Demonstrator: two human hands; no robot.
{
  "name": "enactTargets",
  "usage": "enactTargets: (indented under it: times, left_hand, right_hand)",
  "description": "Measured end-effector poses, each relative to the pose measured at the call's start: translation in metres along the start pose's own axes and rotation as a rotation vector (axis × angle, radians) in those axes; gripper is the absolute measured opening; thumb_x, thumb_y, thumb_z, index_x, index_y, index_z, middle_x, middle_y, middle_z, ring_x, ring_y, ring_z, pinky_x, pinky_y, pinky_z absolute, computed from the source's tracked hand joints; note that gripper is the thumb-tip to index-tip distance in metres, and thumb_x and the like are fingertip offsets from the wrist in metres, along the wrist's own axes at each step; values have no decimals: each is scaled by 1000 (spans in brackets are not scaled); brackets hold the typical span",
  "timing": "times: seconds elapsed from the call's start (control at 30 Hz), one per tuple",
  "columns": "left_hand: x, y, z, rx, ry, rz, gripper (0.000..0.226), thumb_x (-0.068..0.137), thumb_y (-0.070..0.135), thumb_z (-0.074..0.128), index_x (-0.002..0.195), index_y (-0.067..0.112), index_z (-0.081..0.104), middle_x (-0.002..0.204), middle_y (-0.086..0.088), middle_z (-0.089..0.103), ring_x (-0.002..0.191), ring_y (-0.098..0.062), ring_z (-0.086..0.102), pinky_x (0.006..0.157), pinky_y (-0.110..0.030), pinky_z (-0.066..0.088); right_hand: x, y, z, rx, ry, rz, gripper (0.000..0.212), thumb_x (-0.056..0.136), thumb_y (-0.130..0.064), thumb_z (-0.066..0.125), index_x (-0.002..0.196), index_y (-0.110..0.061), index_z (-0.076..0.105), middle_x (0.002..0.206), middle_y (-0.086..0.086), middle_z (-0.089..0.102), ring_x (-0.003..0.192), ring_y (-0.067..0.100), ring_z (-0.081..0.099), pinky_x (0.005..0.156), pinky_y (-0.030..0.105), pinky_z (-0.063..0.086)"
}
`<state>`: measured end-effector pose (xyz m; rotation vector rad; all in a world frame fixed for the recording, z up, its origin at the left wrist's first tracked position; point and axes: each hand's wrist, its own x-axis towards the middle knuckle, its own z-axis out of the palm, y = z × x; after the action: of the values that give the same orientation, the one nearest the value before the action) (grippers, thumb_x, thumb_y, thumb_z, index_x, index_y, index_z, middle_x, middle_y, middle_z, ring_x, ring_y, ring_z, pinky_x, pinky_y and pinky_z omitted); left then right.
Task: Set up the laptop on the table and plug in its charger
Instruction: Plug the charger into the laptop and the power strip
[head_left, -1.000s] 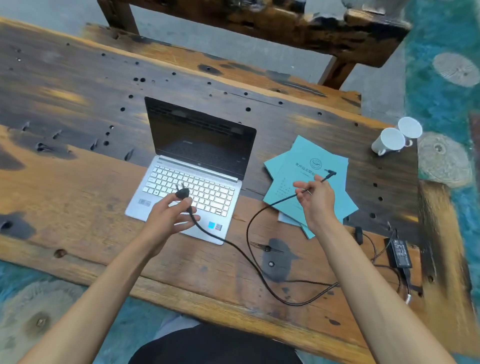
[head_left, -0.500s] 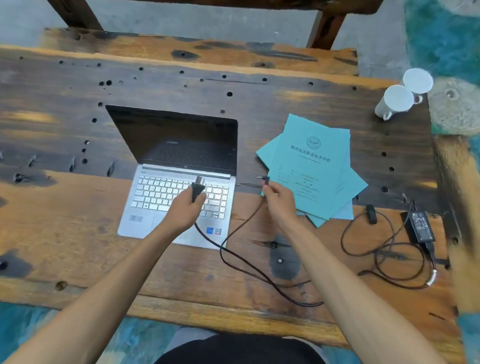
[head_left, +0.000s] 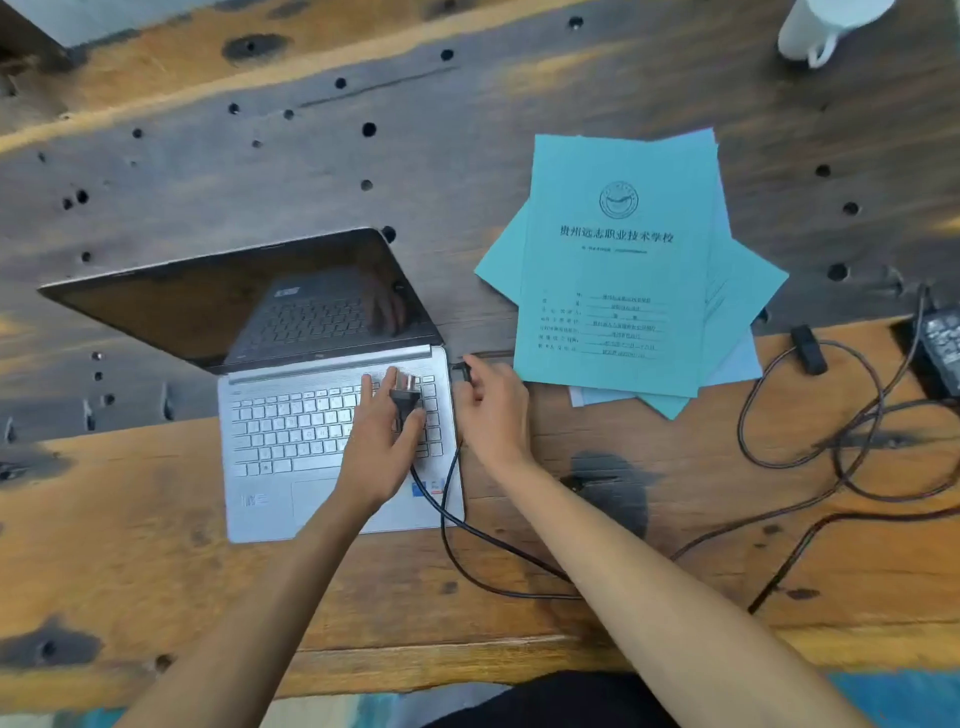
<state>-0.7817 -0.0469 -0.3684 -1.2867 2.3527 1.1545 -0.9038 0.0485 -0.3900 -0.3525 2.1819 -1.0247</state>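
Right grip (head_left: 491, 402) now brings connector (head_left: 464, 370) beside laptop (head_left: 332, 441).

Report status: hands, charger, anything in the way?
Left hand holds wall plug over laptop. Right hand holds connector at laptop's right edge. Nothing blocking.

laptop (head_left: 332, 415): silver, sitting open on the wooden table (head_left: 156, 571), dark screen tilting back and reflecting the keys
wall plug (head_left: 405, 397): black, prongs pointing away — hanging over the keyboard's right side
laptop-end connector (head_left: 461, 370): small, black, sitting just beside the laptop's right edge near the hinge
cable (head_left: 498, 545): black, looping across the table toward the right
power brick (head_left: 943, 345): black, lying at the table's right edge — partly cropped
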Motion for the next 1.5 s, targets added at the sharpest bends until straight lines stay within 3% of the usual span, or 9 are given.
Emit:
enactTargets:
  times: [0.17, 0.37, 0.8, 0.97, 1.07, 1.27, 1.5]
  left_hand:
    - [6, -3, 6, 63, 22, 12, 73, 97, 50, 38, 160, 20, 20, 167, 2, 19, 151, -11, 13, 111, -26, 22]
    - [4, -5, 10, 15, -6, 14, 73, 98, 47, 39, 162, 20, 14, 168, 15, 7, 156, -11, -5, 124, -33, 13]
    - [4, -2, 9, 36, 12, 42, 72, 98, 43, 40, 161, 15, 18, 169, 4, 13, 155, -12, -1, 123, -35, 13]
    - [3, -3, 10, 36, 30, 72, 71, 99, 42, 41, 160, 17, 15, 166, 8, 14, 148, -1, -3, 122, -37, 14]
    - [3, -4, 10, 35, 32, 72, 72, 99, 43, 41, 160, 17, 14, 165, 11, 13, 150, -4, -4, 124, -43, 15]
    - [4, -2, 8, 70, 18, 79, 72, 100, 42, 42, 159, 11, 17, 168, -2, 17, 156, -22, 1, 124, -51, 16]
    - [3, -3, 9, 115, 31, 89, 71, 100, 43, 41, 158, 8, 22, 168, -2, 18, 156, -26, 4, 124, -54, 15]
  right_hand:
    - [-2, 0, 10, 70, 73, 22, 40, 99, -10, 58, 138, -11, 63, 115, 9, 64, 104, 24, 64, 97, 40, 51]
    - [-3, -4, 7, 119, 171, 45, 32, 98, -8, 58, 129, -10, 70, 115, 8, 70, 103, 22, 66, 97, 37, 51]
    - [-2, -13, 10, 144, 235, 65, 33, 98, -4, 60, 130, -6, 69, 115, 11, 71, 103, 22, 67, 96, 33, 53]
    - [-4, -12, 12, 121, 237, 74, 32, 98, -4, 61, 128, -5, 69, 115, 11, 72, 105, 22, 67, 98, 36, 52]
    - [-6, -11, 14, 134, 244, 104, 32, 97, -3, 61, 127, -4, 70, 116, 13, 73, 107, 23, 68, 100, 37, 52]
    - [-7, -9, 17, 174, 242, 150, 32, 98, -5, 60, 129, -3, 69, 119, 14, 72, 109, 23, 68, 102, 38, 51]
    - [-6, -9, 16, 159, 227, 130, 33, 99, -7, 59, 131, -5, 68, 122, 12, 72, 112, 22, 67, 103, 38, 52]
